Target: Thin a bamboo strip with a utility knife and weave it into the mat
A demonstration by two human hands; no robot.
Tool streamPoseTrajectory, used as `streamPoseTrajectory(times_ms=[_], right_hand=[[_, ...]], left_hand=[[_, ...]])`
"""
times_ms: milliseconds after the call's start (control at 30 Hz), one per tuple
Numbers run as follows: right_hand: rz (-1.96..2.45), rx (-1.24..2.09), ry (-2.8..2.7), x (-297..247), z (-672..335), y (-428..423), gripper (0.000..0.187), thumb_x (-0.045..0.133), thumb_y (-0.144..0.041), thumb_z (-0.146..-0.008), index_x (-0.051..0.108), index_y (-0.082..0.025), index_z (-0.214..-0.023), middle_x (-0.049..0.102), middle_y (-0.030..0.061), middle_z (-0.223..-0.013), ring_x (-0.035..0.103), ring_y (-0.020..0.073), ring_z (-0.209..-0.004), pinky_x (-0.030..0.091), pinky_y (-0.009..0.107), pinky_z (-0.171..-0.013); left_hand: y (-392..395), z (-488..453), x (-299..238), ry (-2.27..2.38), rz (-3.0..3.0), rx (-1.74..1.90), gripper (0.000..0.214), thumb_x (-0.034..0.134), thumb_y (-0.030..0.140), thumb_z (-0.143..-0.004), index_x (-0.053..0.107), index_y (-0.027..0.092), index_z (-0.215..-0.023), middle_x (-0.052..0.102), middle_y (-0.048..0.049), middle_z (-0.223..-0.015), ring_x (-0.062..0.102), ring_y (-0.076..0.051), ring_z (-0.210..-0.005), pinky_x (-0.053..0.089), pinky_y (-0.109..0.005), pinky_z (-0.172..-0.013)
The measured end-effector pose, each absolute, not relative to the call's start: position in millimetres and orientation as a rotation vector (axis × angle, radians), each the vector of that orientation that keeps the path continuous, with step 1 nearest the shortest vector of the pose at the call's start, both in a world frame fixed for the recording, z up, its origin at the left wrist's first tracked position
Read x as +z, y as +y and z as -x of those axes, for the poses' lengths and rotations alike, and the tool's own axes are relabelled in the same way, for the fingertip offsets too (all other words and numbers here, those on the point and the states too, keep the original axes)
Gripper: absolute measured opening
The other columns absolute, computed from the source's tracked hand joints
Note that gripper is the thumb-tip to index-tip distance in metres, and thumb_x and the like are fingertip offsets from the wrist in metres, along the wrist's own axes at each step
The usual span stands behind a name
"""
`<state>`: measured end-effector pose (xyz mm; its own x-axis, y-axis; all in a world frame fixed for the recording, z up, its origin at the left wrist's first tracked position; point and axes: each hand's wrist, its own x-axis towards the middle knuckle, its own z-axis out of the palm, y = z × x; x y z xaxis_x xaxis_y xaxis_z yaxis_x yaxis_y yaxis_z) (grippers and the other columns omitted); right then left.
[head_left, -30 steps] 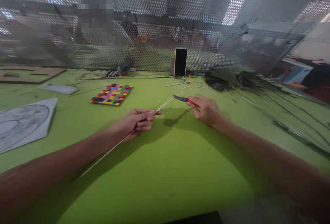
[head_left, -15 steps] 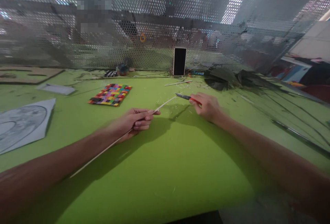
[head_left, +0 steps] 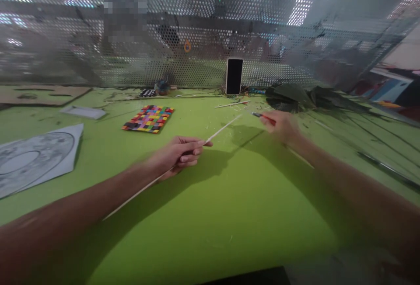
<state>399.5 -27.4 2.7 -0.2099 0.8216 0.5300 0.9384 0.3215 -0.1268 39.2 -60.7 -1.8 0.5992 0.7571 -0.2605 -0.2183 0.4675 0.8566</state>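
Observation:
My left hand (head_left: 179,154) is closed around a long thin pale stick (head_left: 223,128) that runs from near my forearm up and to the right over the green table (head_left: 210,215). My right hand (head_left: 284,125) is closed on a small knife with a red handle (head_left: 262,116), its blade pointing left past the stick's far tip. The knife is blurred by motion. Fine pale shavings lie on the table around the stick's tip.
A colourful woven mat (head_left: 149,119) lies ahead to the left. A phone (head_left: 234,76) stands against the perforated metal screen. Dark green leaves (head_left: 295,97) are piled at the back right. A grey printed sheet (head_left: 33,158) lies at the left, and another thin stick (head_left: 231,104) lies near the phone.
My right hand has swept the knife away along the stick, out past its tip toward the far right. My left hand keeps holding the stick in about the same place.

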Motion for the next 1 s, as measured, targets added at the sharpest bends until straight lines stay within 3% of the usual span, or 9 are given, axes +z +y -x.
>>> streamPoseTrajectory(times_ms=[100, 267, 400, 500, 700, 1000], right_hand=[[1.522, -0.301, -2.011, 7, -405, -24, 0.030, 0.057, -0.027, -0.099, 0.079, -0.009, -0.107, 0.077, 0.0201, -0.101, 0.064, 0.0247, -0.084, 0.042, 0.035, -0.071], [1.414, -0.229, -2.051, 10, -386, -32, 0.030, 0.054, -0.031, -0.102, 0.077, -0.012, -0.102, 0.076, 0.0170, -0.094, 0.065, 0.0236, -0.082, 0.045, 0.036, -0.073], [1.232, -0.122, -2.165, 13, -353, -54, 0.031, 0.052, -0.036, -0.104, 0.075, -0.015, -0.107, 0.069, 0.0080, -0.079, 0.056, 0.0179, -0.066, 0.042, 0.032, -0.062], [1.103, -0.046, -2.273, 12, -328, -73, 0.032, 0.050, -0.032, -0.105, 0.073, -0.013, -0.116, 0.070, 0.0064, -0.081, 0.054, 0.0154, -0.061, 0.042, 0.030, -0.056], [1.131, -0.172, -2.378, 7, -308, -88, 0.039, 0.047, -0.036, -0.108, 0.072, -0.009, -0.122, 0.074, 0.0123, -0.096, 0.059, 0.0160, -0.067, 0.043, 0.029, -0.054], [1.122, -0.239, -2.430, 1, -309, -88, 0.042, 0.042, -0.037, -0.110, 0.071, -0.010, -0.124, 0.071, 0.0092, -0.090, 0.055, 0.0142, -0.064, 0.038, 0.027, -0.051]], left_hand=[[-58, -39, -4, 0.671, -0.899, 0.645, 0.016, 0.061, 0.010, -0.097, 0.073, 0.004, -0.105, 0.051, 0.0036, -0.067, 0.035, 0.001, -0.041, 0.030, -0.010, -0.037], [-56, -40, -2, 0.593, -0.921, 0.640, 0.019, 0.052, 0.012, -0.094, 0.068, 0.010, -0.103, 0.042, 0.0075, -0.054, 0.033, -0.005, -0.036, 0.032, -0.016, -0.035], [-60, -42, 1, 0.628, -0.968, 0.618, 0.019, 0.049, 0.017, -0.098, 0.065, 0.016, -0.107, 0.036, 0.0099, -0.046, 0.029, -0.008, -0.033, 0.028, -0.018, -0.032], [-64, -45, 3, 0.633, -0.991, 0.638, 0.013, 0.052, 0.025, -0.103, 0.064, 0.019, -0.107, 0.036, 0.0108, -0.044, 0.028, -0.008, -0.032, 0.026, -0.017, -0.032], [-68, -50, 4, 0.572, -0.896, 0.644, 0.019, 0.045, 0.012, -0.102, 0.059, 0.015, -0.088, 0.046, 0.0060, -0.055, 0.044, -0.006, -0.042, 0.038, -0.017, -0.042], [-67, -51, -1, 0.528, -0.824, 0.649, 0.015, 0.055, 0.009, -0.097, 0.064, 0.010, -0.085, 0.046, 0.0046, -0.056, 0.041, -0.004, -0.040, 0.034, -0.014, -0.039]])
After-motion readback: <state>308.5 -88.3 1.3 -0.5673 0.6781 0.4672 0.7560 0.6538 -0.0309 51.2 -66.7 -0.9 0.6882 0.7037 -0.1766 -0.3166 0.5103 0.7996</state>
